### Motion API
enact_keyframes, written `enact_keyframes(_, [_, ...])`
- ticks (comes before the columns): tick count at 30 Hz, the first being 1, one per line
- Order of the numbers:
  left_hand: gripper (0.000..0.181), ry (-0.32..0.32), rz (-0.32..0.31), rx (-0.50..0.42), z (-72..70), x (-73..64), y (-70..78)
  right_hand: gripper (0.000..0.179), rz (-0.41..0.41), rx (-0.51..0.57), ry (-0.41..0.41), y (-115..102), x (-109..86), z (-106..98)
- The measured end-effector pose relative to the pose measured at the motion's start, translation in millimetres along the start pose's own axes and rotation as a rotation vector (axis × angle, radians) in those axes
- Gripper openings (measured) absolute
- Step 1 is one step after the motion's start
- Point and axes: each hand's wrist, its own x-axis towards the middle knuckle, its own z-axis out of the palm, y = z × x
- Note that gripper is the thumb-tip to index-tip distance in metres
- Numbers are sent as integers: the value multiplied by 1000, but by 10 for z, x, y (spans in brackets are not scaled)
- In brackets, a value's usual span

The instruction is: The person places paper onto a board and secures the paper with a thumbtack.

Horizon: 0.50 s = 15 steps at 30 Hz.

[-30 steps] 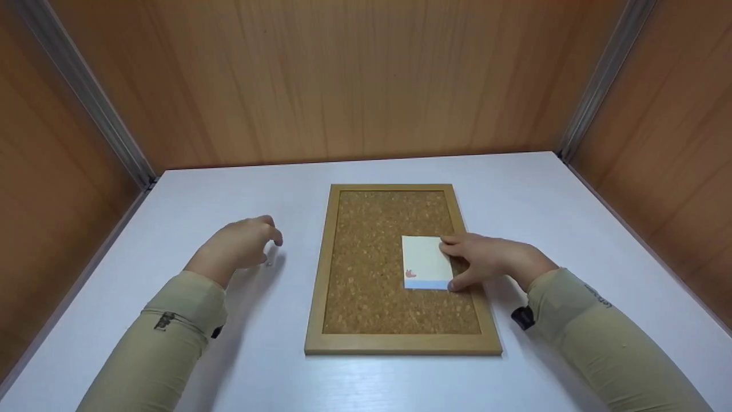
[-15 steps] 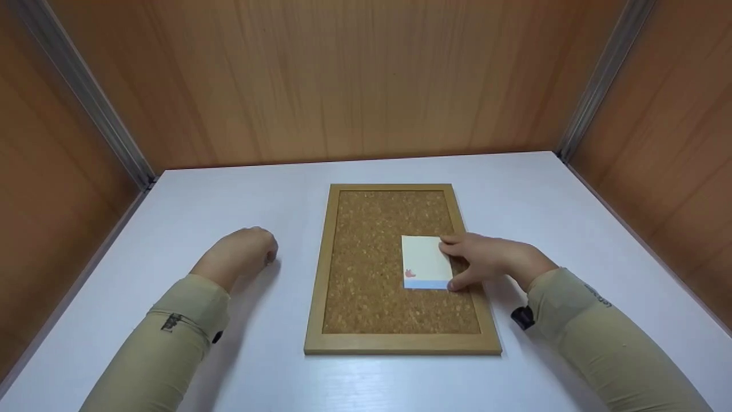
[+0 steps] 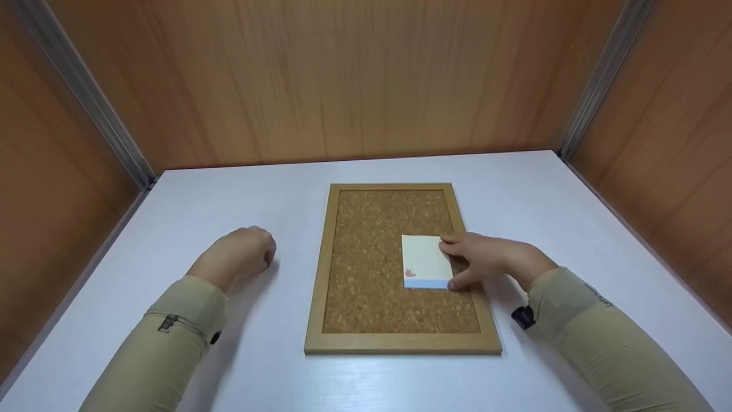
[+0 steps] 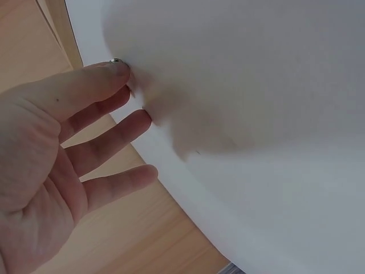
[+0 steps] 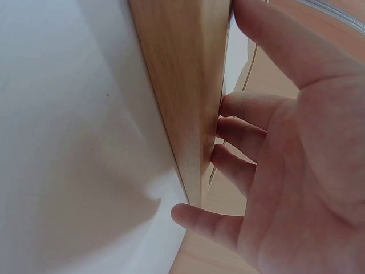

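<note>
The left hand (image 3: 240, 254) hovers low over the table, left of the corkboard (image 3: 377, 309). In the left wrist view, its thumb and index finger pinch a small shiny pushpin (image 4: 116, 60), mostly hidden by the fingertips; the other fingers are spread. On the right part of the board lies a white note card (image 3: 423, 254) with a blue lower band and a small pink figure in one corner. The right hand (image 3: 486, 257) reaches over the board's right frame edge. Its spread fingertips and thumb press the card's right corners, and nothing is gripped.
The board rests on a white table (image 3: 549, 200). Wooden panels (image 3: 343, 74) stand behind and at both sides, with grey metal posts (image 3: 600, 80) at the corners. Both forearms wear beige sleeves (image 3: 154, 343).
The left hand has picked up the small clear pushpin from the table and its fingers have closed on it. The right hand and the card have stayed in place.
</note>
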Motion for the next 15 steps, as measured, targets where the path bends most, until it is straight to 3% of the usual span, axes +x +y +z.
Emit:
enact_keyframes(6, [12,123,44,8,68,-27,-15,96,11,1,4,2,2,5])
enact_keyframes(11, [16,248,118,6,82,-9,-46,97,9,5,9,5,-3,8])
enact_keyframes(15, [14,337,108,-65,78,36,-43,96,1,3,11,7,4,8])
